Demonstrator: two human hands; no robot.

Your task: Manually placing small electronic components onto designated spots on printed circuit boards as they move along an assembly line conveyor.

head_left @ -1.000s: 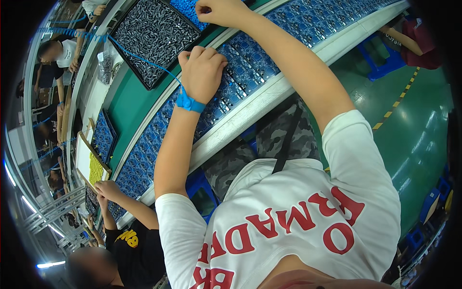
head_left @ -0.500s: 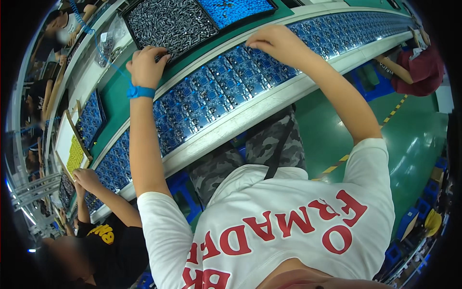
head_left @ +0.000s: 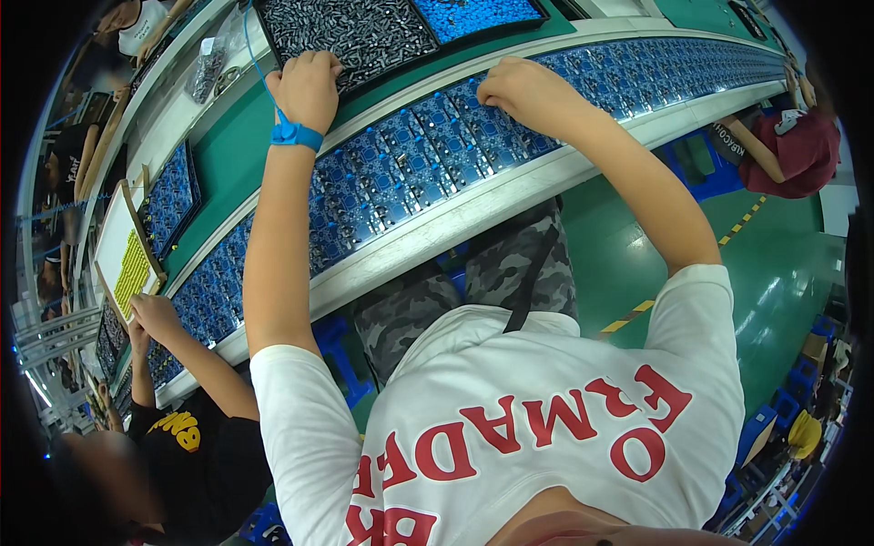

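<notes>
My left hand [head_left: 308,91], with a blue wrist strap [head_left: 296,136], is at the near left edge of a black tray filled with small dark cylindrical parts [head_left: 355,35]. Its fingers are curled down into those parts, and whatever they hold is hidden. My right hand [head_left: 521,89] hovers over a row of blue circuit boards [head_left: 410,155], fingertips pressed together just above one. I cannot make out anything between them. Small blue pieces stand on several boards. Beside the dark parts, another compartment holds small bright blue parts [head_left: 473,16].
The boards run along a pale-railed line [head_left: 401,259]. A co-worker's hand [head_left: 155,317] at the left is beside a white tray with yellow parts [head_left: 133,273]. Another person in maroon [head_left: 801,150] sits at the far right. A bag of parts [head_left: 209,68] lies at upper left.
My left hand has moved up and right, and its fingers now curl into the dark parts. My right hand has shifted slightly right and down over the boards, its fingers more bent.
</notes>
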